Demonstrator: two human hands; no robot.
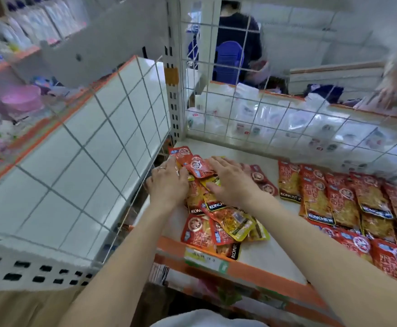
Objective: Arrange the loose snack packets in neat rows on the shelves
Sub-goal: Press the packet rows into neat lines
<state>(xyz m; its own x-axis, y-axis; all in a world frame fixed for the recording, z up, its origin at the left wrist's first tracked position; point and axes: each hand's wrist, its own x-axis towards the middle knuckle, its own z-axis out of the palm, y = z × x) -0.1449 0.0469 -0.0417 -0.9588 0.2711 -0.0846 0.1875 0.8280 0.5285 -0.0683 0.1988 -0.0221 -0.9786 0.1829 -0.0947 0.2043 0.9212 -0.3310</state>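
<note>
A loose heap of red and yellow snack packets (225, 220) lies at the left end of the white shelf (273, 253). My left hand (168, 182) rests flat on the heap's left side, fingers straight, a ring on one finger. My right hand (231, 178) lies palm down on the top of the heap, fingers spread toward the back. To the right, more red packets (348, 197) lie in overlapping rows along the shelf.
A white wire grid (263, 119) fences the shelf's back, and a wire divider with a white panel (91, 147) closes its left side. Behind the grid lie clear plastic bags (275, 119). A person in dark clothes (237, 38) stands beyond. The shelf front carries an orange price strip (216, 263).
</note>
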